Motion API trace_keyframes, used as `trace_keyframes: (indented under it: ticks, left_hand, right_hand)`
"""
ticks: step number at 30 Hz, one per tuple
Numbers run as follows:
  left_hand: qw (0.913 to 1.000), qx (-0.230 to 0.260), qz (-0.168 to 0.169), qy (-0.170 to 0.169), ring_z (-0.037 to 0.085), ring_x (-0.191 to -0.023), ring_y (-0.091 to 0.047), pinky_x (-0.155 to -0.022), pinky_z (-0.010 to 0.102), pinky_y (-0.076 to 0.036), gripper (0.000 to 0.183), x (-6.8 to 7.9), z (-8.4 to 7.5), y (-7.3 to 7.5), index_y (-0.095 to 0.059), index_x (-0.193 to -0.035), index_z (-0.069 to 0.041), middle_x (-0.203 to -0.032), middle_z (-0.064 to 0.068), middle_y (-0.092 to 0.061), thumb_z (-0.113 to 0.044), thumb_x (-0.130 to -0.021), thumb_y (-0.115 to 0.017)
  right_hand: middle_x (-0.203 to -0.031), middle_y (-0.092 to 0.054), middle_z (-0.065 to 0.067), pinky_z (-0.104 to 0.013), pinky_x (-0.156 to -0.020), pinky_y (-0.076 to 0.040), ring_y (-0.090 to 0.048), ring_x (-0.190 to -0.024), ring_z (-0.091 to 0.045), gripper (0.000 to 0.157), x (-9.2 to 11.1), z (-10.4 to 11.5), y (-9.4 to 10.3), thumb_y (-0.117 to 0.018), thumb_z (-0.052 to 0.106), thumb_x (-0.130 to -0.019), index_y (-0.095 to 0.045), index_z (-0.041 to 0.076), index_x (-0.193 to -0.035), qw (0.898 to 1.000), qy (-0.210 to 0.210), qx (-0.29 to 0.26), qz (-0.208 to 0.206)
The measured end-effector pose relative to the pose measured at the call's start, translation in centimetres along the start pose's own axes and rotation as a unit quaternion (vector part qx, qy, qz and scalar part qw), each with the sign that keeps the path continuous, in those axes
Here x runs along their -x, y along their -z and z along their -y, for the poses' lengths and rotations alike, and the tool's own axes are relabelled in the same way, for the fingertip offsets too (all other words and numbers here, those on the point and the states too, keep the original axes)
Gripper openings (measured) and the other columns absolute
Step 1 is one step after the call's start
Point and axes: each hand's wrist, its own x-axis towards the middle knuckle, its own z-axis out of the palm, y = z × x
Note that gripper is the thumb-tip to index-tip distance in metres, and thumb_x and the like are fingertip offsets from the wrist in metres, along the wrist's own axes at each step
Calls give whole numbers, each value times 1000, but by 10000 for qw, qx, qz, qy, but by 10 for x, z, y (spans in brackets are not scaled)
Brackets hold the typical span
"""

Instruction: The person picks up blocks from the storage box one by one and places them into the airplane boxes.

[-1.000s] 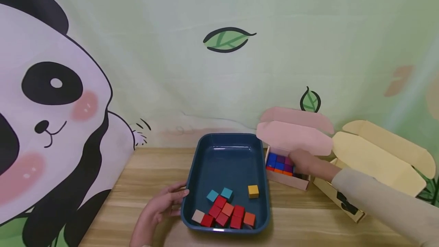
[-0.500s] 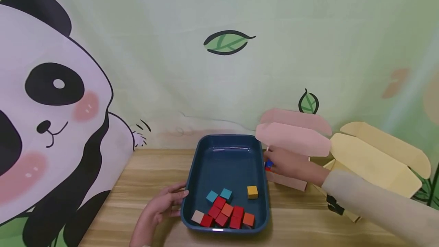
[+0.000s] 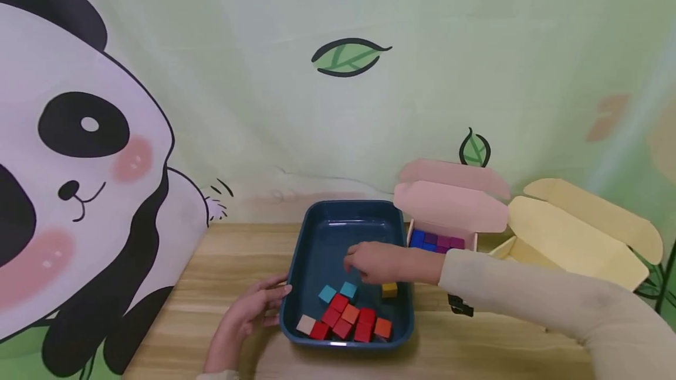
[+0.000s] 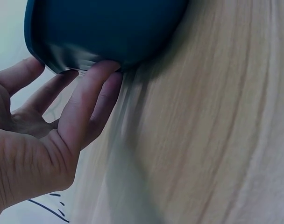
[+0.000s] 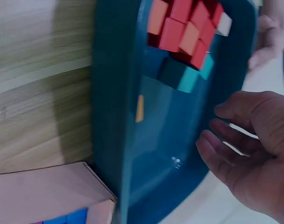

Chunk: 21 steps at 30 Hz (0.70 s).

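Observation:
A dark blue tray (image 3: 338,236) holds several cubes toward its near end: red (image 3: 331,316), orange (image 3: 383,328), light blue (image 3: 348,290) and a whitish one (image 3: 306,325). At its right side, a yellow cube (image 3: 389,291) is partly covered by my right wrist. My left hand (image 3: 253,306) touches the tray's left side with fingers extended, the thumb at the rim. Over the tray's middle hovers my right hand (image 3: 376,263). Its fingers bend loosely, and nothing shows between them in the right wrist view.
Right of the tray stands an open pink box (image 3: 451,207) with blue cubes (image 3: 417,238) and purple cubes (image 3: 456,243). Farther right is an open yellow box (image 3: 581,236), partly behind my right sleeve (image 3: 517,283). A cloth with a panda (image 3: 95,151) hangs behind the wooden table (image 3: 232,251).
My right hand has moved left from the pink box to above the tray's middle. My left hand has stayed at the tray's left side, and the cubes in the tray look unmoved.

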Motion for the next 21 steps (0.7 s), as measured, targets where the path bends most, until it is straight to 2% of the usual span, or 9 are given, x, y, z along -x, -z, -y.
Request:
trace_keyframes:
  ticks: [4,9,12,17,21]
  left_hand:
    - [9999,8,63,102,21,-96,-60,-76,40,-51,67,-4,-4,-2,-36,-145,-7,-124,13,-58,-30,-89,-65]
    - [9996,141,179,149,21,-94,-61,-78,42,-52,70,-4,-4,0,-34,-146,-5,-124,14,-58,-30,-88,-66]
    - [9995,168,198,168,21,-95,-61,-78,42,-52,70,-5,-6,2,-34,-146,-6,-122,12,-59,-30,-88,-67]
    - [9994,162,200,239,21,-96,-60,-79,42,-52,69,-6,-6,2,-34,-146,-6,-122,11,-59,-28,-89,-66]
    - [9991,237,213,275,20,-96,-62,-79,44,-52,71,-6,-3,2,-31,-146,-4,-122,10,-60,-28,-89,-66]
  right_hand:
    - [-112,-63,1,-21,-80,-51,-60,-93,-8,33,-8,-1,-10,-71,14,-85,-66,17,-117,9987,-174,73,478]
    - [-103,-65,3,-19,-73,-51,-57,-82,-6,32,-20,11,-17,-75,19,-82,-67,17,-113,9970,-460,164,604]
    - [-97,-64,4,-17,-68,-50,-54,-76,-5,32,-24,18,-17,-76,20,-81,-66,17,-112,9958,-621,-142,660]
    - [-86,-61,7,-17,-62,-49,-55,-69,-5,30,-27,22,-26,-76,17,-80,-67,19,-109,9875,-1002,-880,838]
    - [-79,-60,8,-17,-57,-48,-55,-63,-6,27,-29,24,-31,-78,16,-78,-67,18,-102,9857,-1159,-980,732]
